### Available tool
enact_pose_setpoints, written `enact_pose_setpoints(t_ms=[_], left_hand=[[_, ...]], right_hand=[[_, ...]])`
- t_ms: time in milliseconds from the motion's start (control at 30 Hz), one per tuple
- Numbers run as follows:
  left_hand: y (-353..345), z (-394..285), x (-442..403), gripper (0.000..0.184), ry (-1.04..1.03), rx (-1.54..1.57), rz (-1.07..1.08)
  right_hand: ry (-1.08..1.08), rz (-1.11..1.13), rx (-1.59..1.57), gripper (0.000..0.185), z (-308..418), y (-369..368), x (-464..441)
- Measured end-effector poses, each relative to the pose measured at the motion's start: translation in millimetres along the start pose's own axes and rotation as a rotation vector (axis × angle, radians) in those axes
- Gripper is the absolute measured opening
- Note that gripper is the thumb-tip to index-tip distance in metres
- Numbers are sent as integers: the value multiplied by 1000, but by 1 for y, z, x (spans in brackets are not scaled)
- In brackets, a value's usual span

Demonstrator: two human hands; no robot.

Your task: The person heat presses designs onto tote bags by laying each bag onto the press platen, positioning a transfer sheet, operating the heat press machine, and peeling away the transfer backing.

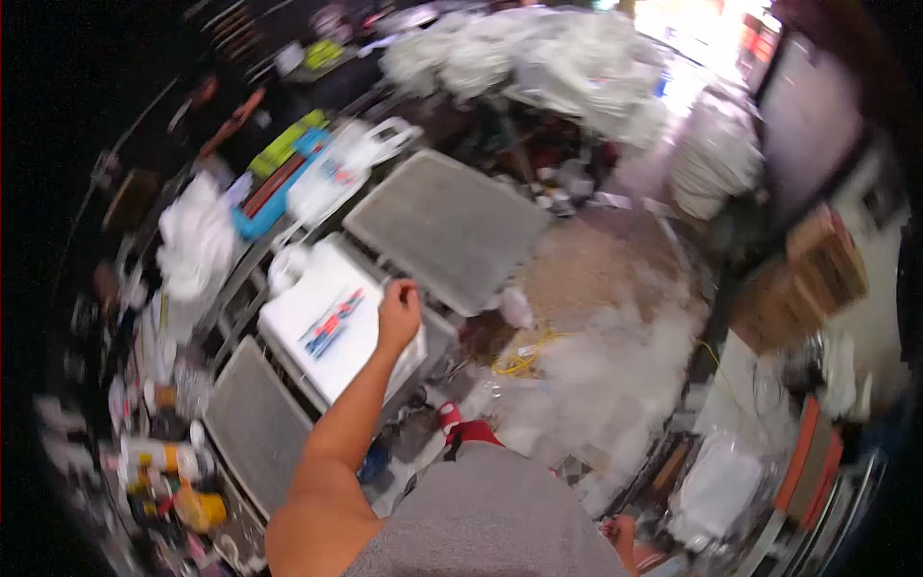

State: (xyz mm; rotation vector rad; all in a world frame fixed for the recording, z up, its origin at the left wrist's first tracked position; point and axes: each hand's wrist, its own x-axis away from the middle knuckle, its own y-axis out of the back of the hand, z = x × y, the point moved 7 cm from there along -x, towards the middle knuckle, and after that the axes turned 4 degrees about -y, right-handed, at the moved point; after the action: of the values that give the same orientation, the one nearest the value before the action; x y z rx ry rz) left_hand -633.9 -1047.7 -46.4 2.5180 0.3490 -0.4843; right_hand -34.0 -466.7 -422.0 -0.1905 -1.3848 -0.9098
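A white plastic bag (332, 313) with red and blue print lies flat over a grey board in front of me. My left hand (399, 313) is over the bag's right edge, with its fingers curled in. Whether the bag's edge is pinched in them is hidden. Low at my right side hangs my right hand (620, 531), small and blurred, so its fingers do not show clearly. Beyond the bag is a bare grey board (447, 226), and another grey board (258, 418) lies nearer on the left.
A second printed bag (332, 178) lies by a blue tray (258, 223). White plastic bundles (524, 58) are heaped at the back. Clear plastic (596, 404) and a yellow cord (527, 358) lie on the floor. Cardboard boxes (803, 279) stand right. Another person's arm (234, 123) shows back left.
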Motion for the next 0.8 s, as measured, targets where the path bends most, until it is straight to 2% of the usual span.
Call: enact_pose_setpoints(t_ms=[33,100,133,167,200,233,300,333,367,400,433,467,500,567,600,633,700,733,767,800], left_hand=[[-49,-16,14,18,53,62,153],[-137,-67,55,20,-99,-9,374],[-176,-91,82,21,-99,-39,562],[-219,-90,112,20,-176,-3,684],[-248,-107,145,19,-191,-58,804],[-276,-103,176,19,-205,-105,938],[-330,-70,227,21,-271,-248,1174],[-338,-80,249,23,-253,-318,1289],[-367,-19,265,25,-325,-358,1437],[-369,-37,280,27,-288,-445,1544],[-418,106,285,28,81,-132,1596],[-405,38,303,33,-860,-379,1887],[-420,20,300,33,-895,-384,1916],[-455,25,290,38,-482,-656,2116],[-469,30,277,40,434,-357,1992],[-495,26,267,40,415,-385,2015],[-566,5,255,22,199,-328,2150],[-600,-6,253,14,94,-298,2216],[-616,-71,254,8,390,-561,1853],[-654,-66,256,11,500,-412,1949]], right_hand=[[1,22,-36,17,-20,13,-7],[25,60,-92,23,-66,32,-29],[56,68,-107,26,-89,37,-48],[111,67,-151,29,-117,35,-84],[8,52,-1,21,-113,49,-30],[-64,-45,-353,22,-166,52,-77],[-59,35,-369,23,-175,41,-41],[-50,60,-386,23,-185,37,-37],[-10,84,-373,24,-192,32,-38],[165,96,-160,26,-221,11,-84],[350,67,66,27,-249,-8,-128],[528,4,260,29,-280,-27,-168],[313,-80,179,30,-248,5,-130],[-104,-283,-67,32,-168,75,-17],[-100,-394,-135,34,-147,91,-21],[-96,-507,-200,35,-129,108,-25],[-31,-666,-266,37,-77,142,-44],[-37,-636,-345,39,-52,157,-60],[-47,-604,-424,41,-26,171,-73],[-53,-653,-462,48,-1,187,-83]])
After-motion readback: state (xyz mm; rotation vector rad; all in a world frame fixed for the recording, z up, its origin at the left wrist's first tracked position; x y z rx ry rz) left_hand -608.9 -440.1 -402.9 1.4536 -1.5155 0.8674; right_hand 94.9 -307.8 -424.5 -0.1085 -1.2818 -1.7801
